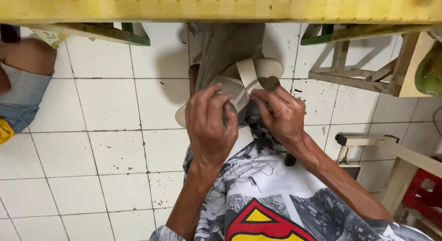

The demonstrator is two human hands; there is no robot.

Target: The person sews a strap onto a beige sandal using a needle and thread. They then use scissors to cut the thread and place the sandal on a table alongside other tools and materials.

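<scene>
A person seated over a white tiled floor works on a pale sandal with both hands.

The sandal rests upside-down on the person's lap, just below the edge of a yellow worktable; its cream sole faces up, with a wide cream strap crossing it and a glittery silver strap below. The left hand is curled closed over the toe end, gripping it firmly. The right hand is half closed, its fingertips pinching the silver strap where it meets the sole. The step appears to be pressing or seating the strap; any further move would likely need a steady hold and careful finger pressure. Another person's knee shows at far left.
</scene>
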